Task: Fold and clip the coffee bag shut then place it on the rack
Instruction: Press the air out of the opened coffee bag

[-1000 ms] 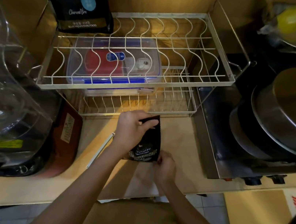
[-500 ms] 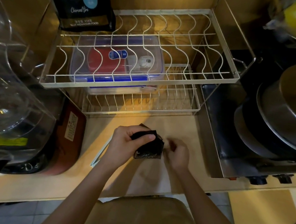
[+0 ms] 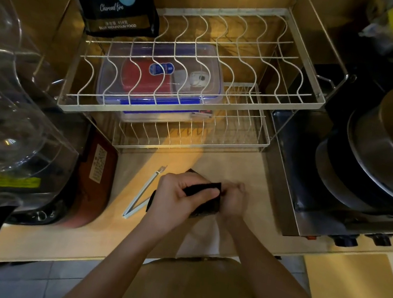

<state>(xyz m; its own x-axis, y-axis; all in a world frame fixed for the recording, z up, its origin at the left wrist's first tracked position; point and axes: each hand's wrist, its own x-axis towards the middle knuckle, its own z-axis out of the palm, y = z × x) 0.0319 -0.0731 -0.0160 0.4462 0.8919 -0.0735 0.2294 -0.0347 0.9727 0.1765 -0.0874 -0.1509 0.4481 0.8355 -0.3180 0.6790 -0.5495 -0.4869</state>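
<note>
A: Coffee bag [image 3: 204, 201] near the counter [image 3: 234, 164] front edge, ahead of the wire rack [image 3: 189, 122]. Left hand [image 3: 178, 197] fingers closed over the folded top; right hand [image 3: 232, 199] pinches the right end.

B: Clip?

A: White clip [image 3: 141, 193] lies open just left of the left hand, untouched.

B: Risk?

A: Fold likely springs open if either hand lets go to reach for it. A loose roll could slip the clip.
</note>
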